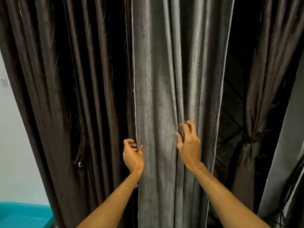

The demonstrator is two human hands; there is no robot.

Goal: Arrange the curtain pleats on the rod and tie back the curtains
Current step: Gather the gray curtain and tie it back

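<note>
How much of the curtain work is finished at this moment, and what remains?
Done: the right brown curtain is gathered by a tie. In hand: the left hand grips the grey curtain at its edge, and the right hand pinches a fold of it. Left: the grey curtain and the left brown curtain hang untied. The rod is out of view.
</note>
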